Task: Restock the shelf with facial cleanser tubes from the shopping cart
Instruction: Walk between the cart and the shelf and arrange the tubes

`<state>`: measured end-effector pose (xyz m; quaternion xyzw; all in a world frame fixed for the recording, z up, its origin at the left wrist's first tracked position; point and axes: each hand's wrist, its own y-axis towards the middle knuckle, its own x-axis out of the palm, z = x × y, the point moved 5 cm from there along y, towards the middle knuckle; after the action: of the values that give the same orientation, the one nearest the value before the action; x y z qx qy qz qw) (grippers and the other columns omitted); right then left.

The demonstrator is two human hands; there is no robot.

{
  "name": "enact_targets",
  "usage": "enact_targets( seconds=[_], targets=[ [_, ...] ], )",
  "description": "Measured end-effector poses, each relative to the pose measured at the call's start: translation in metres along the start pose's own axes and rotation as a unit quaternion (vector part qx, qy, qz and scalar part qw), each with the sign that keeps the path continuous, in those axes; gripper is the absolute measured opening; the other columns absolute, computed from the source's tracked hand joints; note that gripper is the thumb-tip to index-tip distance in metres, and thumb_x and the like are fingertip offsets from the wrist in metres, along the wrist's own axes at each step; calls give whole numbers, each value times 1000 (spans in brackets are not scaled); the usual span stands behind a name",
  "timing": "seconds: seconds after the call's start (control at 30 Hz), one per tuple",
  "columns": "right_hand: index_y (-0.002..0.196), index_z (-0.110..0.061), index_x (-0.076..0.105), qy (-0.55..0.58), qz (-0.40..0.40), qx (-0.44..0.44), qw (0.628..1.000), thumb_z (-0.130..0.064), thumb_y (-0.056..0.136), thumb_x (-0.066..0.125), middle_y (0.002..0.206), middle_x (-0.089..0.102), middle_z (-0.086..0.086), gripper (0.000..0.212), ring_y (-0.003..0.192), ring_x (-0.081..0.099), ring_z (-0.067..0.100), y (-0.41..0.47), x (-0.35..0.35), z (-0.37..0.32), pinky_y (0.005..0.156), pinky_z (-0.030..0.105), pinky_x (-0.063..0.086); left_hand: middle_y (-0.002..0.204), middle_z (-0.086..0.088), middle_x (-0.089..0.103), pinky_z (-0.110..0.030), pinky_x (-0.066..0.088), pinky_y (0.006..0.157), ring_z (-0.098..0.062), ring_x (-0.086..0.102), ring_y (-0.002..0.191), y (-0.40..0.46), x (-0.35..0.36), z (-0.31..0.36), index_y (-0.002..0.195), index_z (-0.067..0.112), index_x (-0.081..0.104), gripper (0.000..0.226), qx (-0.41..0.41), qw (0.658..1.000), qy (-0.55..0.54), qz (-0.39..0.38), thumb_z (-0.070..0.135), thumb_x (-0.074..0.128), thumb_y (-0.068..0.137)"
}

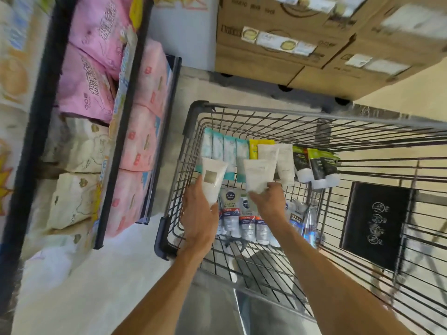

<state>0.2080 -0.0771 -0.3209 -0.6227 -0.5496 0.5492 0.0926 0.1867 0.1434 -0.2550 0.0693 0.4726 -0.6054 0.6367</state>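
Over the wire shopping cart (pixel 193 131), my left hand (pixel 200 218) grips a white cleanser tube with a gold square label (pixel 212 182), cap end down in my palm. My right hand (pixel 268 201) holds a second white tube (pixel 257 175) a little to the right, lifted above the cart floor. Below them lie several grey Nivea Men tubes (pixel 229 213). Several teal-and-white tubes (pixel 227 153), a yellow tube (pixel 254 147), more white tubes (pixel 284 163) and dark green-topped tubes (pixel 314 165) lie along the cart's far end.
A dark-framed shelf (pixel 125 131) on the left holds pink (pixel 94 68) and cream (pixel 72 197) packs. Stacked cardboard boxes (pixel 314 44) stand beyond the cart. A black sign (pixel 377 223) hangs on the cart's right side. Pale floor (pixel 108 286) lies between shelf and cart.
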Motion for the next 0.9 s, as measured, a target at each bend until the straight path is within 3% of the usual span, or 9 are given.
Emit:
enact_targets(
  seconds=[0.07, 0.17, 0.23, 0.4, 0.47, 0.57, 0.7, 0.8, 0.9],
  targets=[
    [121, -12, 60, 17, -3, -12, 1000, -34, 78, 85, 113, 70, 3, 55, 92, 71, 20, -30, -22, -1, 64, 26, 61, 139, 0, 49, -42, 56, 95, -19, 50, 125, -13, -10, 12, 154, 26, 28, 89, 2, 1000, 4, 2, 19, 81, 84],
    [122, -11, 54, 65, -11, -22, 998, -27, 81, 85, 116, 68, 5, 54, 100, 68, 24, -69, -54, -3, 82, 41, 62, 138, -1, 48, -39, 52, 94, -19, 49, 124, -37, -25, 30, 153, 25, 33, 84, 5, 1000, 11, 9, 26, 81, 84],
    [119, -14, 52, 92, -25, -37, 995, -19, 84, 83, 115, 67, 5, 47, 101, 66, 21, -89, -71, -3, 86, 39, 60, 137, 0, 48, -38, 52, 95, -19, 49, 124, -53, -35, 39, 152, 25, 34, 82, 1, 1000, 13, 20, 28, 81, 85],
    [133, -4, 47, 85, -56, -98, 990, -18, 88, 79, 126, 65, 11, 56, 100, 65, 20, -123, -100, -3, 63, 12, 54, 136, 3, 49, -31, 49, 91, -18, 50, 123, -93, -56, 59, 149, 26, 35, 79, 3, 997, 12, 74, 42, 79, 86],
    [132, -3, 47, 80, -74, -122, 986, -20, 88, 79, 122, 65, 10, 57, 97, 64, 20, -137, -109, -9, 58, 9, 51, 137, 2, 50, -29, 44, 93, -18, 47, 123, -115, -64, 65, 148, 25, 37, 74, -6, 994, 4, 106, 48, 73, 87],
    [130, -5, 44, 72, -106, -167, 978, -20, 88, 80, 118, 63, 10, 58, 94, 63, 20, -158, -122, -16, 57, 8, 46, 143, 0, 47, -43, 50, 99, -24, 43, 132, -153, -69, 68, 149, 27, 34, 74, -28, 989, -6, 145, 48, 68, 87],
    [123, -9, 46, 29, -165, -231, 958, -18, 87, 80, 107, 61, 5, 50, 82, 60, 8, -190, -127, -22, 52, 11, 44, 144, 1, 45, -52, 55, 96, -25, 44, 135, -210, -72, 57, 150, 29, 30, 75, -99, 974, -24, 204, 47, 71, 89],
    [119, -12, 47, 3, -200, -276, 940, -16, 86, 81, 103, 62, 2, 48, 83, 61, 5, -218, -123, -25, 57, 11, 48, 147, 9, 43, -46, 51, 102, -18, 43, 136, -252, -76, 43, 149, 35, 30, 73, -145, 956, -61, 247, 52, 68, 90],
    [112, -16, 54, -34, -223, -326, 918, -23, 80, 86, 99, 67, 3, 46, 87, 68, 18, -249, -110, -24, 72, 33, 59, 142, 7, 48, -38, 47, 99, -17, 47, 128, -301, -86, 24, 144, 32, 38, 62, -210, 928, -96, 293, 48, 66, 91]
  ],
)
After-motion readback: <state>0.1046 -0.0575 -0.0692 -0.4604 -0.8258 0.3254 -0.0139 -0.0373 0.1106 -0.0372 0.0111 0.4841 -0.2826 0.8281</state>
